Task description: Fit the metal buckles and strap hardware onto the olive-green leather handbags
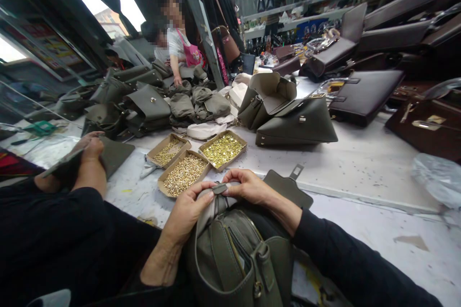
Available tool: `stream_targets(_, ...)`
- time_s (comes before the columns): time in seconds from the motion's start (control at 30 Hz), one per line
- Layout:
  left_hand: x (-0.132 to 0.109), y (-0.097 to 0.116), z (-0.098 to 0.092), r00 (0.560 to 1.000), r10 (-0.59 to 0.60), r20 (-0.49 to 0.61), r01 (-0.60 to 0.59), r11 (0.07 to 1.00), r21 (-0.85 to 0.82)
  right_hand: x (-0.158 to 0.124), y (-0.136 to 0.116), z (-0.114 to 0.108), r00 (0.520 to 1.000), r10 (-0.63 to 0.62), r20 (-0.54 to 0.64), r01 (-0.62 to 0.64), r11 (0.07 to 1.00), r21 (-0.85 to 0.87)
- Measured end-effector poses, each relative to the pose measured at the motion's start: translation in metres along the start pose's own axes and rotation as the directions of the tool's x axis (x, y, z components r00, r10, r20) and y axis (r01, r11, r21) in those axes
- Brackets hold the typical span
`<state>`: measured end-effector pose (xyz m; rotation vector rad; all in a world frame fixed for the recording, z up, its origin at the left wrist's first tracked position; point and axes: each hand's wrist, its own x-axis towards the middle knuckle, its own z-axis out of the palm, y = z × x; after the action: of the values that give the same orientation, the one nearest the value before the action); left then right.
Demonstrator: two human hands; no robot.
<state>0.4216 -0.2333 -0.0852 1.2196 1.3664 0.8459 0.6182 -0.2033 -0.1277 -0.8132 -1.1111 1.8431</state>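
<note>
An olive-green handbag (230, 249) with zipped inner pockets stands in front of me, its mouth facing up. At its far rim, my left hand (189, 208) pinches one end of a small olive leather tab (219, 188). My right hand (248, 187) grips the other end of that tab between thumb and fingers. Anything smaller between the fingertips is too small to make out. Behind my right wrist lies the bag's flap (288, 189), with a slotted strap sticking up from it.
Beyond my hands stand three cardboard trays of small gold metal pieces, one being the nearest tray (183, 172). A finished-looking olive bag (297, 122) and dark brown bags (363, 96) are farther right. At left, a co-worker's hands (91, 153) hold an olive panel (115, 153).
</note>
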Motion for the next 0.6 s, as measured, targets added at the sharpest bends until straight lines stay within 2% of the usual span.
stream_targets(0.17,0.001,0.003,0.000,0.999,-0.027,-0.018,0.027,1.000,0.005,0.001,0.002,-0.004,1.000,0.008,0.007,-0.008,1.000,0.021)
stream_targets(0.27,0.004,0.002,0.003,0.995,-0.103,-0.004,0.101,0.982,-0.158,0.002,0.004,-0.007,0.999,0.027,0.027,-0.028,0.999,0.045)
stream_targets(0.4,0.010,-0.008,0.007,0.969,-0.233,0.089,0.248,0.861,-0.445,0.008,0.010,-0.010,0.998,0.045,0.043,-0.049,0.995,0.086)
stream_targets(0.6,0.014,-0.020,0.001,0.960,-0.246,0.130,0.276,0.773,-0.572,0.016,0.018,-0.005,0.996,0.060,0.061,-0.068,0.990,0.122)
